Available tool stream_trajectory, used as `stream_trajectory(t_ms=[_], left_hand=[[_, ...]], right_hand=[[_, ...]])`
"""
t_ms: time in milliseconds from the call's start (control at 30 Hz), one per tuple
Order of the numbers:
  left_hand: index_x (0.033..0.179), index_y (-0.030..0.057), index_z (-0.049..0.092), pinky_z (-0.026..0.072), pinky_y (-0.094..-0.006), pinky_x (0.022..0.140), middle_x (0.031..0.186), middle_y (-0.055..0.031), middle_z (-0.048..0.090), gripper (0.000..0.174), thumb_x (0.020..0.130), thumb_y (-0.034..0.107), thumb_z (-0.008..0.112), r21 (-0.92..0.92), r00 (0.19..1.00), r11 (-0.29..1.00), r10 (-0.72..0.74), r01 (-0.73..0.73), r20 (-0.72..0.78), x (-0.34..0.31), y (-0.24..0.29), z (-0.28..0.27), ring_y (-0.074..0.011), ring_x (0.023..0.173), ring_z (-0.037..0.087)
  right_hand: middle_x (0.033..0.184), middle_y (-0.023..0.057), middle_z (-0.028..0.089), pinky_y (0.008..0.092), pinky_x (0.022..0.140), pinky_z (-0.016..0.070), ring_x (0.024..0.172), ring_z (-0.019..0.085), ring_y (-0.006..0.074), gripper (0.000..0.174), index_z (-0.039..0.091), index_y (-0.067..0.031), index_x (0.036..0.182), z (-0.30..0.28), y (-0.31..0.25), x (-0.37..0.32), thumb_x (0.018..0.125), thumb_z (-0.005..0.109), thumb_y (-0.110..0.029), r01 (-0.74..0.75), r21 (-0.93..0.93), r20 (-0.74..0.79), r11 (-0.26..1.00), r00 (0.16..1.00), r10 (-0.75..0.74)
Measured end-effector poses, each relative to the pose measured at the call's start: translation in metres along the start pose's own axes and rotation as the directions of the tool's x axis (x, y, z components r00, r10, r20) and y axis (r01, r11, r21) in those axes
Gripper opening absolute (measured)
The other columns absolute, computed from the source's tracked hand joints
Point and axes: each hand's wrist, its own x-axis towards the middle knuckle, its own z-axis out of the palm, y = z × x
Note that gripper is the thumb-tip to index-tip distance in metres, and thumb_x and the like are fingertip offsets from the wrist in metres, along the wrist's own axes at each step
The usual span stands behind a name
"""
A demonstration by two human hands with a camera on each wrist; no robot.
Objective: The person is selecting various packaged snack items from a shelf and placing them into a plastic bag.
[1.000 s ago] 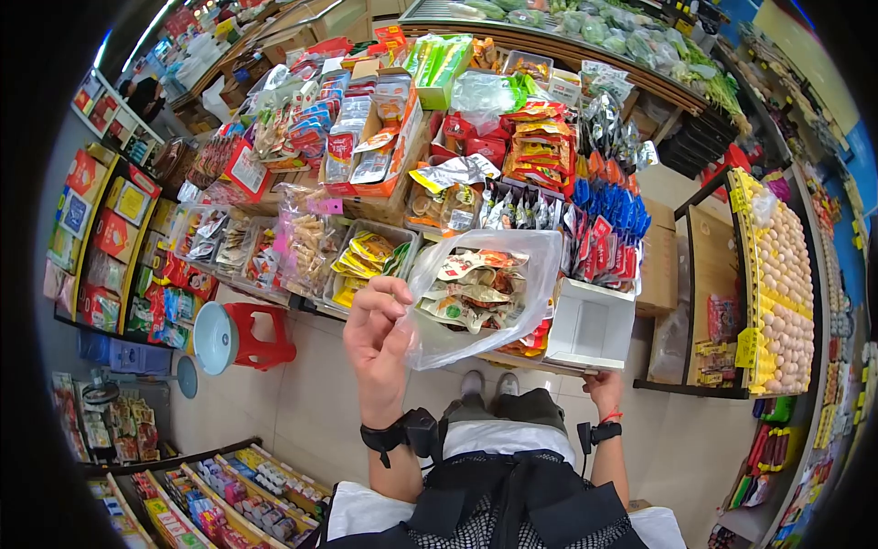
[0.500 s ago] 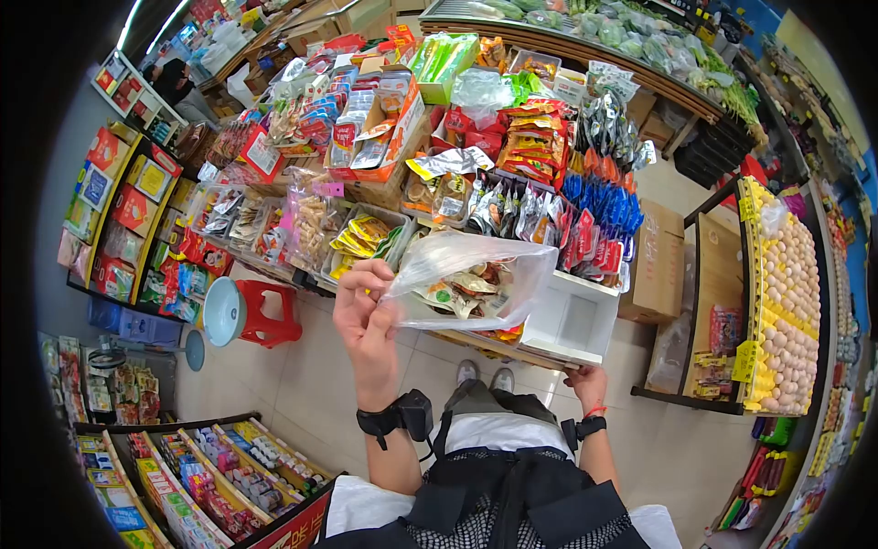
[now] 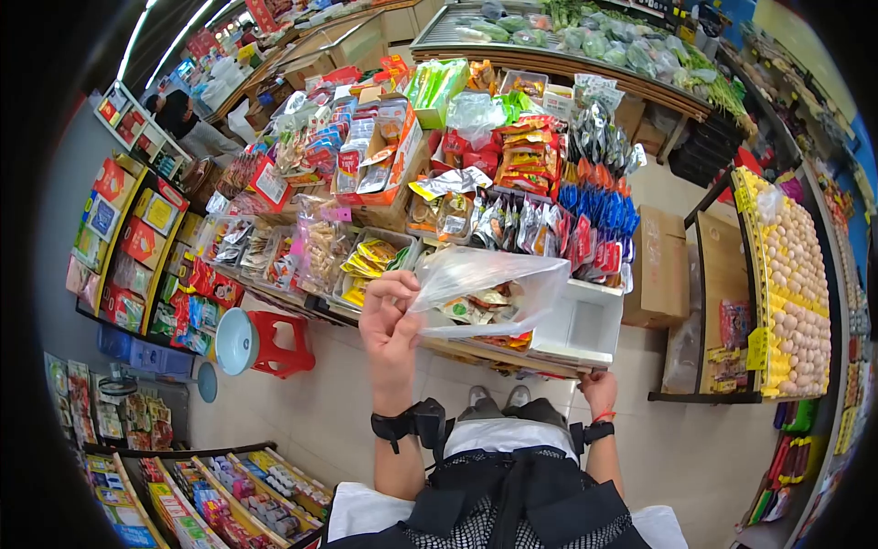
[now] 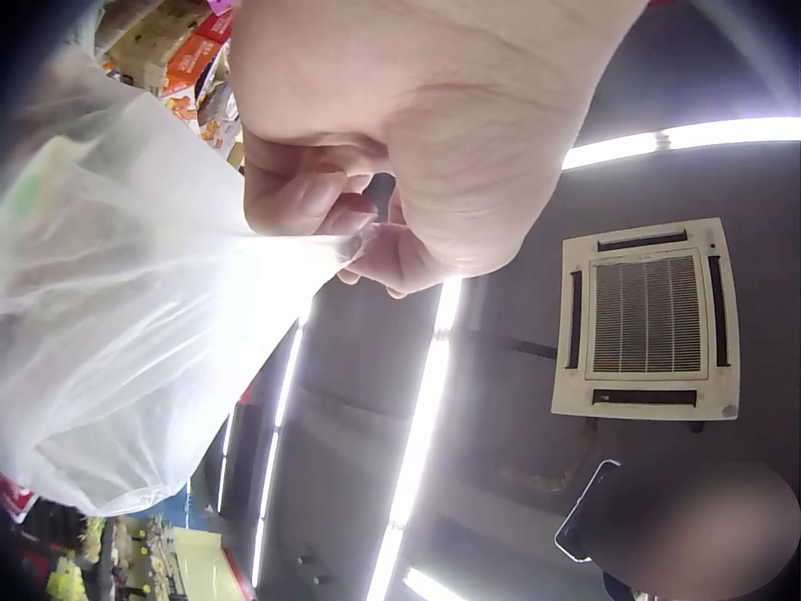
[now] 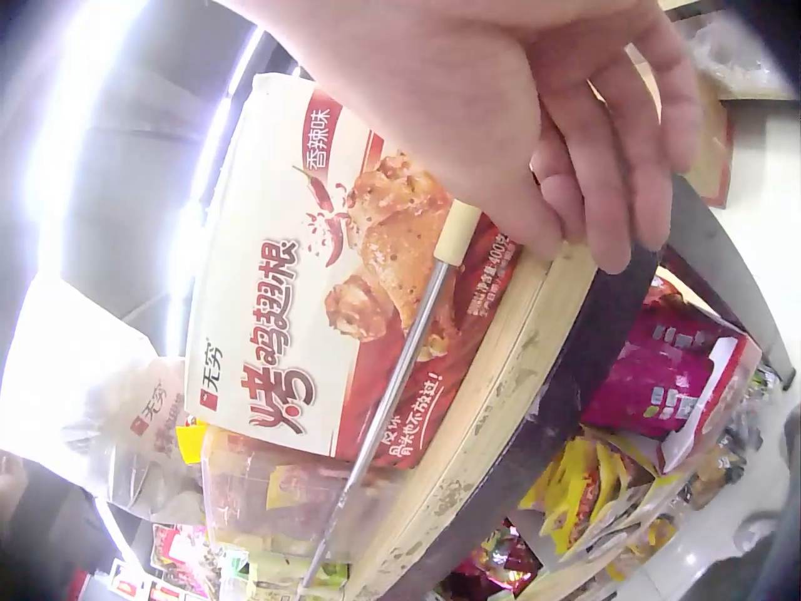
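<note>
In the head view my left hand (image 3: pixel 391 320) pinches the edge of a clear plastic bag (image 3: pixel 540 274), spread above snack packets (image 3: pixel 476 306). The left wrist view shows thumb and fingers of the left hand (image 4: pixel 401 138) gripping the bag's gathered corner (image 4: pixel 163 313). My right hand (image 3: pixel 599 392) is at the front edge of the display, below a white box (image 3: pixel 578 325). In the right wrist view the fingers of the right hand (image 5: pixel 526 125) rest over the wooden edge (image 5: pixel 501 388), beside a printed box (image 5: pixel 338 276) and a thin metal rod (image 5: pixel 382 413).
Packaged snacks in boxes and bins (image 3: pixel 375 160) cover the display. A red stool (image 3: pixel 282 343) with a blue basin (image 3: pixel 240 340) stands at the left, egg trays (image 3: pixel 791 302) at the right. Vegetables (image 3: pixel 585 41) lie at the back; a lower shelf (image 3: pixel 219 494) is at the front left.
The bag's opening has sagged and narrowed since the earliest frame, with the left hand still holding its edge. The right hand stays at the display edge. The head view has shifted slightly.
</note>
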Motion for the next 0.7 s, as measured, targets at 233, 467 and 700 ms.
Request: stream_trajectory(t_ms=[233, 467, 700], left_hand=[[0.107, 0.0102, 0.051, 0.033, -0.0156, 0.052, 0.115, -0.0057, 0.049, 0.031, 0.08, -0.003, 0.06, -0.03, 0.998, 0.998, -0.051, 0.053, 0.04, 0.001, 0.007, -0.009, -0.003, 0.074, 0.044], [0.107, 0.0102, 0.051, 0.0333, -0.0164, 0.052, 0.115, -0.0059, 0.049, 0.031, 0.08, -0.003, 0.06, -0.03, 0.997, 0.999, -0.02, 0.022, 0.068, 0.004, 0.003, -0.023, -0.003, 0.074, 0.044], [0.106, 0.0107, 0.051, 0.0321, -0.0169, 0.051, 0.114, -0.0055, 0.048, 0.03, 0.081, -0.001, 0.063, -0.052, 0.996, 0.998, -0.042, 0.046, 0.074, 0.0, 0.004, -0.028, -0.0028, 0.07, 0.042]], right_hand=[[0.063, 0.0138, 0.07, 0.0349, 0.064, 0.0553, 0.061, 0.07, 0.0225, 0.022, 0.073, 0.001, 0.071, 0.012, 0.017, 0.004, 0.082, 0.069, -0.018, -0.032, 0.096, -0.032, 0.995, 0.999, 0.036], [0.063, 0.0115, 0.07, 0.0318, 0.062, 0.0545, 0.058, 0.069, 0.0183, 0.024, 0.073, 0.001, 0.071, 0.007, 0.007, 0.005, 0.083, 0.07, -0.02, -0.053, 0.089, 0.002, 0.995, 0.999, 0.053], [0.062, 0.01, 0.07, 0.0304, 0.06, 0.0539, 0.058, 0.069, 0.0174, 0.031, 0.074, -0.0004, 0.07, 0.014, 0.02, 0.009, 0.082, 0.072, -0.028, -0.088, 0.109, 0.008, 0.99, 0.996, 0.087]])
